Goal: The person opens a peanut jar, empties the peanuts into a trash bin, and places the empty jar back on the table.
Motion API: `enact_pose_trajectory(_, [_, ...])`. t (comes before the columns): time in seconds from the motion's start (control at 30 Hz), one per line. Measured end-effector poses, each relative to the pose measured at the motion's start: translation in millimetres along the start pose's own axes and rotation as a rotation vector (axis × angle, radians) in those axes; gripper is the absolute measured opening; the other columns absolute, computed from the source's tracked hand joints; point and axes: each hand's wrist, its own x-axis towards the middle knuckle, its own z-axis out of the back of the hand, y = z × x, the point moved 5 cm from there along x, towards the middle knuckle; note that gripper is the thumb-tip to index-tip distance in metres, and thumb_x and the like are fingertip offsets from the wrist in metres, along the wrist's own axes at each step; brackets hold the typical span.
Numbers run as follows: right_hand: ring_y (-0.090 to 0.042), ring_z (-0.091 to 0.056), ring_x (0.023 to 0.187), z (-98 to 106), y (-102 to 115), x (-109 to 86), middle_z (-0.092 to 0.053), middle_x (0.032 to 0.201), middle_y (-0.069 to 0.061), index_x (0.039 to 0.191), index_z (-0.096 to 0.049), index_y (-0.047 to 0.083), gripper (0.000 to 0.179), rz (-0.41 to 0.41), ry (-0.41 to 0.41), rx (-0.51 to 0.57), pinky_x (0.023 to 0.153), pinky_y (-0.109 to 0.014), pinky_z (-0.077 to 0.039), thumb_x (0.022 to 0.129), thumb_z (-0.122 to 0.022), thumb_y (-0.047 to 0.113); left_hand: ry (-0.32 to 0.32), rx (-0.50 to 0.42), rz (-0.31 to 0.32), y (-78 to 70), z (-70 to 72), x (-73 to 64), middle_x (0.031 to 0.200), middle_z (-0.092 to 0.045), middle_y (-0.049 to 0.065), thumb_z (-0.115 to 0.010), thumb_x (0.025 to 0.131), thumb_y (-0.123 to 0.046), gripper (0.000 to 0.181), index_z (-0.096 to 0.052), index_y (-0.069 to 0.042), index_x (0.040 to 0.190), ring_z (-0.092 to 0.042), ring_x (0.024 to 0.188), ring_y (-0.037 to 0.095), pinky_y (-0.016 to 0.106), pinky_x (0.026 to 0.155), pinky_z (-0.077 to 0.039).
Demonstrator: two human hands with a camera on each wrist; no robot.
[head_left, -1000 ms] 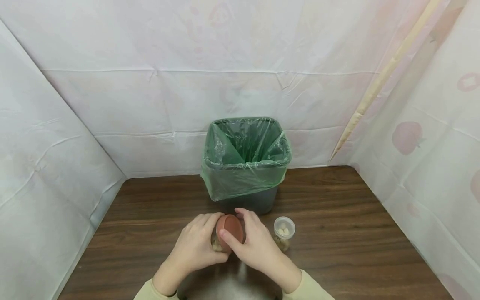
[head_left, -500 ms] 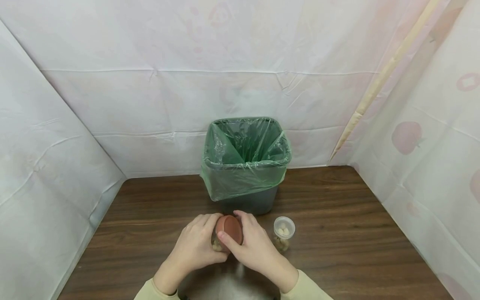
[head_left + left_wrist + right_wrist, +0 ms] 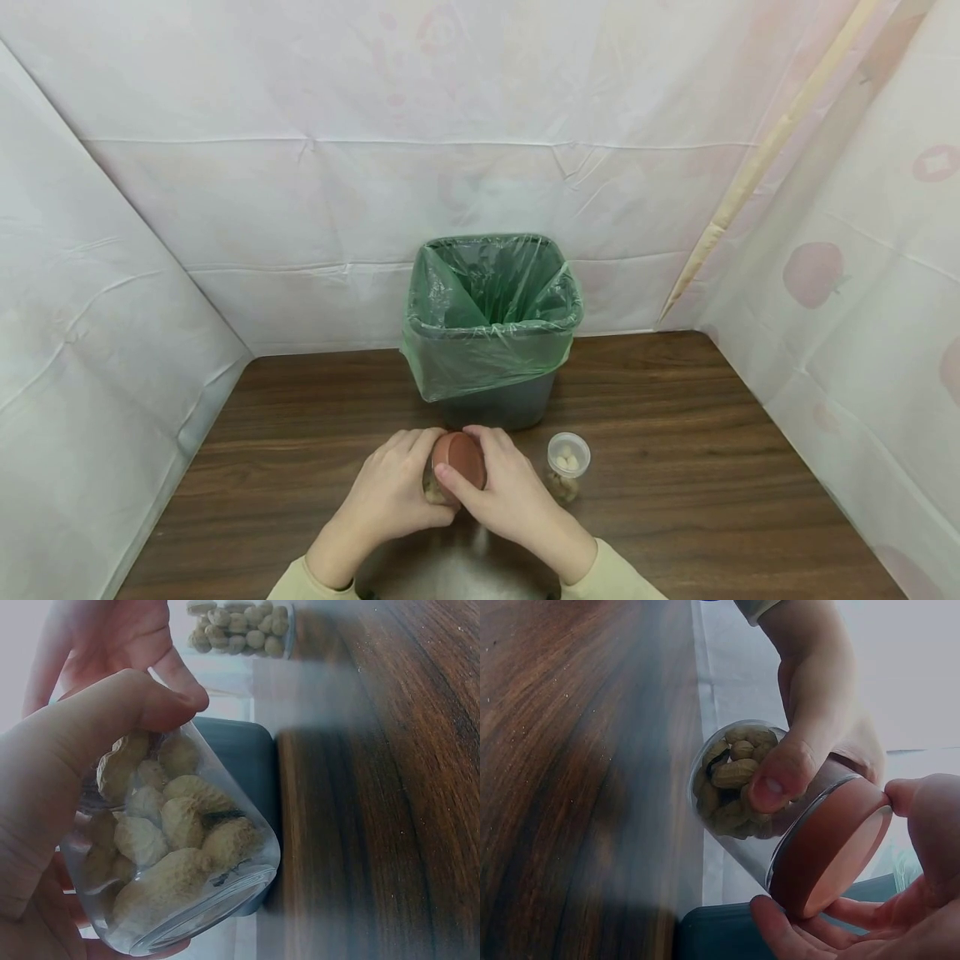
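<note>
My left hand grips a clear jar of unshelled peanuts around its body, its thumb lying across the side. The jar is tilted in both wrist views and held off the wood. My right hand holds the reddish-brown lid on the jar's mouth, thumb and fingers around its edge. In the head view the lid's top shows between the two hands, while most of the jar is hidden. To the right stands a second clear container, with pale pieces visible through its round top and peanuts lower down.
A dark bin with a green plastic liner stands right behind my hands. The dark wooden table is enclosed by white printed sheets at the back and sides.
The fingers of my right hand have moved down slightly and closer around the lid, and the lid has turned a little. My left hand and the jar have stayed nearly still.
</note>
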Motion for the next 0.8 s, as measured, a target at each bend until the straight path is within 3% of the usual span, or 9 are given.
enact_pose_trajectory(0.47, [-0.022, -0.069, 0.11, 1.2, 0.5, 0.8, -0.066, 0.128, -0.007, 0.143, -0.061, 0.005, 0.068, 0.004, 0.027, 0.024, 0.09, -0.042, -0.061, 0.102, -0.07, 0.059, 0.006, -0.033, 0.001, 0.8, 0.5, -0.1, 0.111, -0.071, -0.007, -0.099, 0.054, -0.044, 0.087, -0.068, -0.018, 0.131, -0.067, 0.098, 0.014, 0.039, 0.081, -0.061])
enact_pose_trajectory(0.8, [-0.018, -0.068, 0.113, 6.0, 3.8, 0.8, -0.065, 0.133, -0.002, 0.146, -0.062, 0.011, 0.066, 0.052, 0.041, 0.032, 0.09, -0.039, -0.061, 0.097, -0.079, 0.052, 0.008, -0.06, -0.022, 1.0, 2.5, -0.3, 0.113, -0.073, -0.007, -0.1, 0.054, -0.043, 0.089, -0.068, -0.018, 0.134, -0.068, 0.101, 0.014, 0.04, 0.081, -0.063])
